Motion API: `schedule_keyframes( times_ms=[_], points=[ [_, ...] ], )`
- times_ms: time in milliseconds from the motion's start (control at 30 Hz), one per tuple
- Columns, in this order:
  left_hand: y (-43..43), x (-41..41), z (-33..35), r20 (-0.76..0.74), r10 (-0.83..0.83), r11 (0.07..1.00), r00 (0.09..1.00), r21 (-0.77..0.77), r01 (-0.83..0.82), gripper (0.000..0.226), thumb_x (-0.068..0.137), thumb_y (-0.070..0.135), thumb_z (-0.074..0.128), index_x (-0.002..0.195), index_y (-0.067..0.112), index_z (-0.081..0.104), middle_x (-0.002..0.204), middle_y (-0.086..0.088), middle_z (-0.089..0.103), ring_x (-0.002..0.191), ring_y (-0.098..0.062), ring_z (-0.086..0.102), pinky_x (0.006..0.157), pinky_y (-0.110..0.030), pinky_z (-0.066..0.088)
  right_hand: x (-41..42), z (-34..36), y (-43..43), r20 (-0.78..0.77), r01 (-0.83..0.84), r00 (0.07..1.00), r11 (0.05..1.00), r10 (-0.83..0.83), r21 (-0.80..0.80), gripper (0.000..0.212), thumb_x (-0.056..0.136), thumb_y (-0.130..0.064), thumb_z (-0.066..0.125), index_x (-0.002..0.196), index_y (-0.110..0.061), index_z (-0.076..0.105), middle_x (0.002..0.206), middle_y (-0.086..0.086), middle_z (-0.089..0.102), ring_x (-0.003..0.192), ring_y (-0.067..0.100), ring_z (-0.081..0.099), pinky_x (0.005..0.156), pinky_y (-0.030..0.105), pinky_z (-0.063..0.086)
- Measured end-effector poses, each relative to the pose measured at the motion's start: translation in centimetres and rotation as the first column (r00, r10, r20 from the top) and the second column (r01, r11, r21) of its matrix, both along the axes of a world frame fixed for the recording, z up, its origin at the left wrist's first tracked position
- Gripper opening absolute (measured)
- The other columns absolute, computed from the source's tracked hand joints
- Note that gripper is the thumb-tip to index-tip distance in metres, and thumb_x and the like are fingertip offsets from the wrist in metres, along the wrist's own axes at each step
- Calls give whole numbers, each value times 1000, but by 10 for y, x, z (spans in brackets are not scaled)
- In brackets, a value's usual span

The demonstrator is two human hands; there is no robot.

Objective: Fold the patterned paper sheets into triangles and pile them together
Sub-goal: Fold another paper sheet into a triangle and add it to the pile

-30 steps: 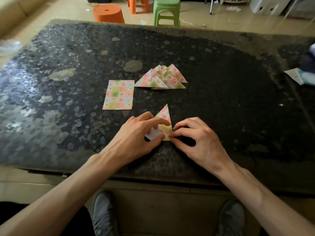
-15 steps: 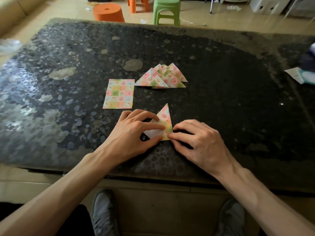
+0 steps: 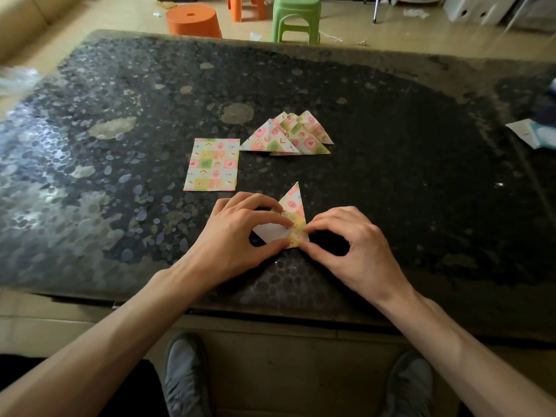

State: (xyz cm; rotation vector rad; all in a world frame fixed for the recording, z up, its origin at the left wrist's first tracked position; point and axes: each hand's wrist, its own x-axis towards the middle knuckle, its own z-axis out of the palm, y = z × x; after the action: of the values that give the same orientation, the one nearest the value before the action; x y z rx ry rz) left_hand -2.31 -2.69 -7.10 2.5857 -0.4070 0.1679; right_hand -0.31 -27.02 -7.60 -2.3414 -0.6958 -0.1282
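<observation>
Folded sheet [image 3: 296, 203] between both hands [image 3: 237, 236] [image 3: 356, 251]

Looking at a big dark table [image 3: 391, 145] with a pebbly speckled top and a few pale worn patches, plus some white paper [image 3: 525, 132] lying at its right edge and a blurry bit of clear plastic [image 3: 18, 81] just off the left side. Past the far edge, can see a round orange stool [image 3: 192, 21], a legged orange stool [image 3: 245, 6] and a green stool [image 3: 296, 16] standing close together on the tan tiled floor [image 3: 391, 37]. Down below the near edge, just a pair of grey shoes [image 3: 185, 374] on the floor.
</observation>
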Motion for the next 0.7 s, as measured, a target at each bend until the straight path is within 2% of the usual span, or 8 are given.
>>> schedule_keyframes(
  times_ms=[133,267,367,500,700],
  points=[
    [0,0,1,-21,4,1000,1000,-14,-4,32,86,64,66,113,49,71,127,27,55,129,-1,43,108,-38,34,-1,-1,4,-14,42,999,999,-42,7,21,89,-45,77,102,-29,79,109,-14,61,116,6,52,95,22,45],
    [-1,0,0,-34,20,999,999,-46,-21,29,86,63,66,111,48,73,126,27,56,130,-1,43,108,-40,33,0,-2,5,-37,52,998,999,-53,-11,21,87,-47,77,97,-29,79,108,-14,59,114,5,50,95,21,43],
    [-4,-1,0,-23,46,996,999,-78,-48,31,86,68,62,106,47,74,124,27,57,126,-1,45,106,-37,32,0,-1,6,-54,56,997,998,-57,-11,20,86,-47,77,96,-30,79,109,-15,58,114,4,49,95,18,41],
    [-9,-2,-1,-9,66,995,998,-72,-66,30,83,67,66,105,47,73,122,26,57,123,-1,44,103,-34,29,2,0,7,-79,64,995,998,-65,-14,17,85,-45,78,95,-31,79,108,-16,57,115,3,48,94,15,39],
    [-9,-2,-2,-25,68,995,997,-77,-70,31,82,67,67,104,47,73,122,26,56,123,-1,43,103,-34,28,1,0,8,-82,69,994,998,-70,-9,16,86,-44,78,94,-30,78,108,-15,56,115,5,48,95,25,44]
  ],
)
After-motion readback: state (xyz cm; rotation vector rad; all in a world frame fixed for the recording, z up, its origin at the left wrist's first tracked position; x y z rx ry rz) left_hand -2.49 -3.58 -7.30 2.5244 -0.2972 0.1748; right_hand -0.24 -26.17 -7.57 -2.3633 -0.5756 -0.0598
